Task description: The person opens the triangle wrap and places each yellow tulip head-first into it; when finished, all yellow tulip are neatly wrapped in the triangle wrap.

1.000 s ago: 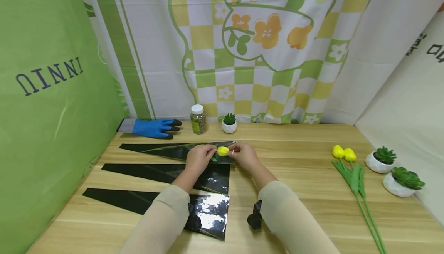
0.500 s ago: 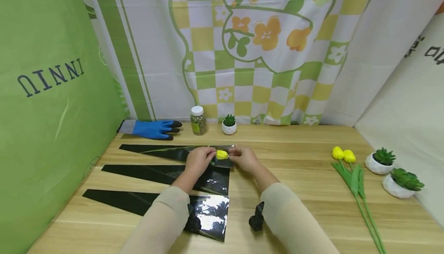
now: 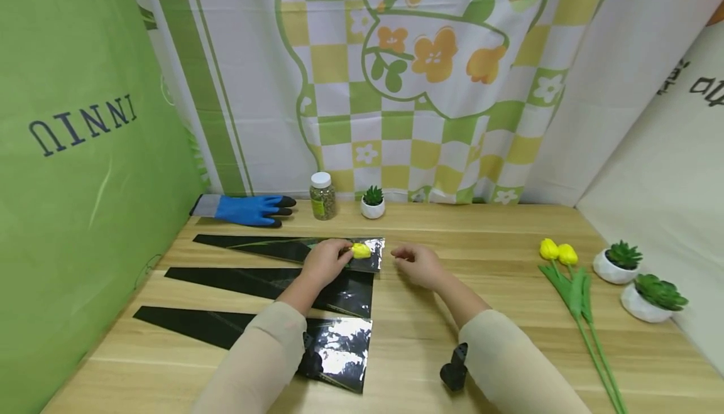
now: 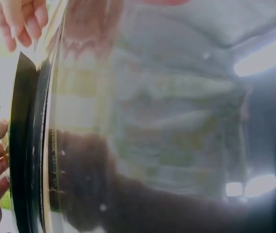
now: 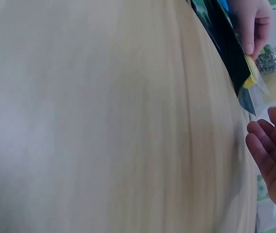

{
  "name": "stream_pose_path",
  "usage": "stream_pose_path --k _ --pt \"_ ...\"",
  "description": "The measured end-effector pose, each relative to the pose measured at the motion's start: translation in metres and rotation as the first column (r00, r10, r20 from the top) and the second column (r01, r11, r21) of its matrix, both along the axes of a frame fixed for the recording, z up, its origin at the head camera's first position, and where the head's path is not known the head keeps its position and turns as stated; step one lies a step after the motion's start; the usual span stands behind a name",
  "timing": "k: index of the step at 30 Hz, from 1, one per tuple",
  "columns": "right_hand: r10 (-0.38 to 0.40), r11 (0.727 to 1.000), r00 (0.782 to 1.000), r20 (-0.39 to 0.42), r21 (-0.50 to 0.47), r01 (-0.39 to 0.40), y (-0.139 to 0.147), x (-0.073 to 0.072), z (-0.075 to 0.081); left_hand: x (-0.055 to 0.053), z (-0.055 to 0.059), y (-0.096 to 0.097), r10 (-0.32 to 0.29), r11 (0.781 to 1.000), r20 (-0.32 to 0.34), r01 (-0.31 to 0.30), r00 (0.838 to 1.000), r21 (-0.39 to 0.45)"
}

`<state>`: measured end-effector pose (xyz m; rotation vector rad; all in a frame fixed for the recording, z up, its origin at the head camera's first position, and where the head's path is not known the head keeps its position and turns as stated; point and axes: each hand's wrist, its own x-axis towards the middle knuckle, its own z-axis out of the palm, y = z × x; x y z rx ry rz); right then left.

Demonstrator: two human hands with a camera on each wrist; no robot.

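Note:
My left hand (image 3: 323, 264) pinches a yellow artificial tulip (image 3: 361, 250) just behind its head, over the wide end of the farthest black flower sleeve (image 3: 373, 263). The tulip's green stem runs leftward along that sleeve. In the right wrist view the yellow head (image 5: 249, 77) shows beside a clear film edge, the left thumb and fingers at its base. A little to the right of the sleeve's end is my right hand (image 3: 421, 267), with fingers loosely bent and nothing in them. The right wrist view shows its fingers (image 5: 267, 143) apart from the film.
Two more black sleeves, a middle one (image 3: 356, 294) and a front one (image 3: 345, 354), lie nearer. At the back are a blue glove (image 3: 246, 210), a jar (image 3: 323, 200) and a potted succulent (image 3: 372, 203). Two yellow tulips (image 3: 574, 294) and two succulents (image 3: 650, 304) are at right.
My right hand has let go near the tulip head and sleeve end and drawn away to the right. The left hand stays at the tulip, whose head has shifted slightly left.

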<state>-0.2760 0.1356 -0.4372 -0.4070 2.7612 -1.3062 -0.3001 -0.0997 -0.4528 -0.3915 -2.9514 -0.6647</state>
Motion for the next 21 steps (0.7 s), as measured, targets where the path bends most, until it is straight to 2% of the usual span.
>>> stream_pose_path --k 5,9,13,17,21 --pt "0.011 0.999 0.999 0.041 -0.036 -0.010 0.027 0.014 0.006 -0.002 0.002 0.000 -0.020 1.000 0.025 0.021 0.999 -0.016" --pt "0.037 0.999 0.999 0.025 -0.036 -0.036 0.056 0.034 0.017 -0.005 0.004 0.000 -0.048 0.998 0.003 0.048 0.999 -0.038" --pt "0.041 0.998 0.999 0.008 -0.046 -0.041 0.087 0.055 0.024 -0.010 0.005 0.000 -0.043 0.998 0.000 0.043 0.999 -0.034" --pt "-0.002 0.999 0.999 0.046 -0.040 0.004 0.114 0.078 0.028 -0.013 0.005 0.000 -0.030 0.999 0.019 0.031 0.999 -0.015" --pt "-0.074 0.997 0.995 0.069 0.012 0.074 0.137 0.100 0.031 -0.018 0.002 0.000 -0.027 0.999 -0.001 0.027 1.000 -0.033"
